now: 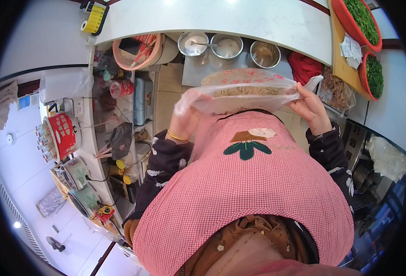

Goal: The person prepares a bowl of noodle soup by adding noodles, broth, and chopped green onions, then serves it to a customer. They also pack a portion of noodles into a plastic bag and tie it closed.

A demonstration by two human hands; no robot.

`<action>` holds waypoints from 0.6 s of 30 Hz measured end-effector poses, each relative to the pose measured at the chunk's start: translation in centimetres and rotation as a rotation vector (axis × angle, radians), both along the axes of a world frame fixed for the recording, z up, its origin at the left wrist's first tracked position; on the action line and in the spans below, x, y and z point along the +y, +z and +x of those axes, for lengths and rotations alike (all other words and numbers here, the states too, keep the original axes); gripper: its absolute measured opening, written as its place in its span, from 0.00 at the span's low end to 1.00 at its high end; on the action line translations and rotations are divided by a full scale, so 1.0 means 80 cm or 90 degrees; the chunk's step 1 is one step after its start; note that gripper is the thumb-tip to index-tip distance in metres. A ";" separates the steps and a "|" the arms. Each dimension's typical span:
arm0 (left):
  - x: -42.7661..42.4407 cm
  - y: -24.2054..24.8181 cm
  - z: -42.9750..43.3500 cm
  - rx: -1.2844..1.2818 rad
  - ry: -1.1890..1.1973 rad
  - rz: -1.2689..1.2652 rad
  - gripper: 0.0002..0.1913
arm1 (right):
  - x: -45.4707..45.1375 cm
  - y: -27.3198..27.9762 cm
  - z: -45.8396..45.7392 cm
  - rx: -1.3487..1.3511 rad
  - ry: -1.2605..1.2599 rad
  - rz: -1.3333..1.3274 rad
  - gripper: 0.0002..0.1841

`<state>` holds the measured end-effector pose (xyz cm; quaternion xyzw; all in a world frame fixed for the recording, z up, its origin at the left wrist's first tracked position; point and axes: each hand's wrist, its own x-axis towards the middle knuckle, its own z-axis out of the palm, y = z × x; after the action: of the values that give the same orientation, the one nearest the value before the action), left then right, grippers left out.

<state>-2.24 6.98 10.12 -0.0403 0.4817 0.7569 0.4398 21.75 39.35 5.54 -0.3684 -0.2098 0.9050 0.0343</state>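
Observation:
A clear plastic bag [237, 100] with red printing is stretched between my two hands in front of the apron. Inside it lies a brown, crumbly powder [248, 91]. My left hand [191, 108] grips the bag's left side, and the film partly covers its fingers. My right hand [308, 105] pinches the gathered right edge between thumb and fingers, with a twist of film sticking out beyond. The bag's mouth is spread wide towards me. Past it, three metal bowls stand on a metal surface: one with white powder [193, 46], one with pale grains [227, 47], one with brown paste [265, 54].
A pink tub [154, 57] with a dark phone is at the upper left. A red cloth [301, 67] and a tray of brown, meat-like pieces [337, 89] are at the right. Red baskets of chopped greens [358, 20] stand beyond. Shelves with jars [130, 172] line the left.

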 end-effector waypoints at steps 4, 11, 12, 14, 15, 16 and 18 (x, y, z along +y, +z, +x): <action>-0.001 -0.039 -0.034 -0.366 0.093 0.168 0.13 | 0.014 -0.025 -0.002 -0.062 -0.002 0.055 0.18; -0.006 -0.088 -0.082 -0.432 0.078 0.214 0.15 | 0.030 0.019 -0.003 -0.083 0.425 1.094 0.12; -0.006 -0.090 -0.088 -0.401 0.100 0.168 0.15 | 0.029 0.020 -0.006 -0.044 0.512 0.929 0.12; -0.009 -0.092 -0.100 -0.398 0.079 0.174 0.13 | 0.032 0.010 -0.009 -0.104 0.634 0.823 0.10; -0.011 -0.093 -0.105 -0.389 0.029 0.226 0.12 | 0.036 -0.001 -0.009 -0.049 0.674 0.768 0.09; -0.014 -0.092 -0.110 -0.393 0.033 0.188 0.11 | 0.044 -0.012 -0.007 -0.129 0.692 0.776 0.08; -0.020 -0.088 -0.118 -0.398 0.017 0.114 0.12 | 0.058 -0.040 -0.003 -0.106 0.381 0.627 0.09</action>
<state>-11.65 5.38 3.05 -0.2383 0.2547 0.7528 0.5582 21.49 43.96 2.36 -0.3038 -0.7032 0.6388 -0.0722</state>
